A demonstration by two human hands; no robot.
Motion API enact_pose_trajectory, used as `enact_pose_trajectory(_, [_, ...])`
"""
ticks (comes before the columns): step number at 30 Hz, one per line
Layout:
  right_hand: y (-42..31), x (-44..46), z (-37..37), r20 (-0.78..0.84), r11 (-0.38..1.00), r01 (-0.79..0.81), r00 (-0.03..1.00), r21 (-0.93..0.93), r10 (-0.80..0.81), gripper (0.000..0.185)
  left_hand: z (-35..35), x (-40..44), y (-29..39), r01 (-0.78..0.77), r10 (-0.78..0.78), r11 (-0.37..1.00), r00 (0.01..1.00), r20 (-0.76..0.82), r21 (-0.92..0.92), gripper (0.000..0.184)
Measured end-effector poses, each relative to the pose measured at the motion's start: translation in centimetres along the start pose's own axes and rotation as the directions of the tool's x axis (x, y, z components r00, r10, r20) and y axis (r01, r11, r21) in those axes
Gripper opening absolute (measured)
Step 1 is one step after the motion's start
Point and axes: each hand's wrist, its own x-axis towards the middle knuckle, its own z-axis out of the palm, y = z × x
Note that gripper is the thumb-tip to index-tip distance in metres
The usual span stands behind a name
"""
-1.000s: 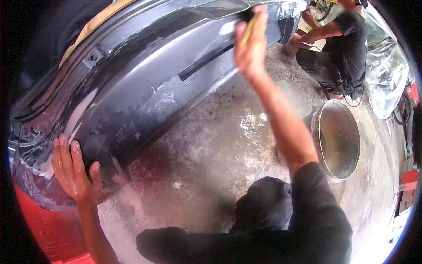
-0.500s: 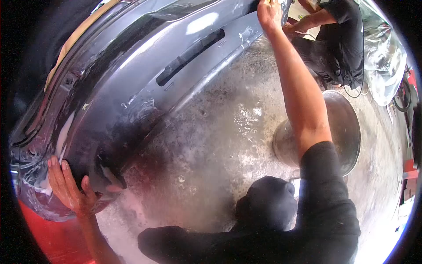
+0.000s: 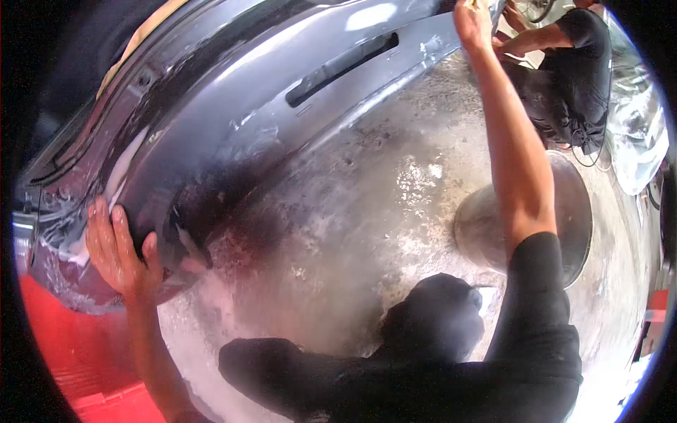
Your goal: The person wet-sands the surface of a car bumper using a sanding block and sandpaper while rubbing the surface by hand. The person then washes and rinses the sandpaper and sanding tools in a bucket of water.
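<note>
A dark grey car bumper (image 3: 261, 141), wet and streaked with white suds or residue, stretches from the lower left to the top of the head view. My left hand (image 3: 121, 250) lies flat on its near left end, fingers straight and thumb apart, beside a white streak. At the bumper's far end, my right hand (image 3: 474, 25) is closed, its fingers cut off by the top edge of the view. Something small and yellowish shows at those fingers; I cannot make out what it is. A long slot (image 3: 342, 70) runs through the bumper's face.
A metal drum or bucket (image 3: 486, 225) stands on the wet concrete floor (image 3: 338, 211) under my right arm. Another person in dark clothes (image 3: 575, 77) crouches at the upper right, near clear plastic sheeting (image 3: 638, 134). Something red (image 3: 77, 352) lies at the lower left.
The view has shifted, so the bumper and both hands appear farther up and to the right. My left hand rests on about the same spot of the bumper.
</note>
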Motion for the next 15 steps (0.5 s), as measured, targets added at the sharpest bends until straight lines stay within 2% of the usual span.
enact_pose_trajectory(2, [-5.9, -7.1, 3.2, -0.155, 0.97, 0.241, 0.959, 0.006, -0.237, 0.063, 0.2, 0.1, 0.1, -0.011, 0.011, 1.0, 1.0, -0.017, 0.01, 0.056])
enact_pose_trajectory(4, [-13.1, -15.5, 4.1, -0.132, 0.888, 0.441, 0.88, -0.13, -0.456, 0.062, 0.0, 0.9, 0.6, -0.013, 0.015, 0.999, 0.999, -0.039, 0.038, 0.053])
enact_pose_trajectory(6, [-16.7, -19.1, 1.9, 0.073, 0.805, 0.586, 0.81, -0.087, -0.582, 0.066, -0.1, 1.0, 0.8, -0.009, 0.011, 0.999, 0.999, -0.048, 0.035, 0.053])
enact_pose_trajectory(7, [-15.6, -18.8, 2.5, -0.053, 0.834, 0.55, 0.835, 0.05, -0.548, 0.07, -0.2, 1.1, 0.8, -0.007, 0.008, 1.0, 0.999, -0.036, 0.024, 0.053])
enact_pose_trajectory(8, [-13.6, -17.1, 3.5, -0.096, 0.825, 0.565, 0.823, 0.031, -0.56, 0.07, -0.3, 1.0, 0.7, -0.004, 0.005, 0.999, 0.999, -0.032, 0.032, 0.053])
enact_pose_trajectory(9, [-11.3, -14.9, 4.9, -0.163, 0.869, 0.492, 0.854, -0.053, -0.493, 0.067, -0.2, 1.0, 0.8, -0.004, 0.005, 0.999, 0.999, -0.036, 0.033, 0.054])
enact_pose_trajectory(11, [-7.4, -10.5, 4.3, -0.254, 0.937, 0.347, 0.91, 0.036, -0.327, 0.065, -0.2, 1.1, 1.0, -0.003, 0.004, 1.0, 0.999, -0.047, 0.03, 0.054])
enact_pose_trajectory(12, [-6.2, -8.9, 3.0, -0.225, 0.972, 0.172, 0.965, 0.16, -0.134, 0.07, -0.2, 1.0, 1.1, -0.002, 0.003, 1.0, 0.999, -0.044, 0.028, 0.054])
enact_pose_trajectory(13, [-6.0, -8.3, 1.3, -0.216, 0.956, 0.128, 0.974, 0.265, -0.071, 0.071, -0.2, 1.0, 1.1, -0.002, 0.004, 1.0, 0.999, -0.046, 0.029, 0.053])
enact_pose_trajectory(14, [-5.5, -8.6, -0.5, -0.067, 0.918, -0.067, 0.993, 0.39, 0.101, 0.067, -0.1, 1.1, 1.0, -0.002, 0.003, 0.999, 0.999, -0.051, 0.032, 0.053])
enact_pose_trajectory(15, [-5.0, -9.8, -1.5, -0.017, 0.824, -0.158, 0.98, 0.544, 0.199, 0.066, 0.2, 1.3, 0.8, -0.004, 0.005, 1.0, 0.998, -0.058, 0.011, 0.054])
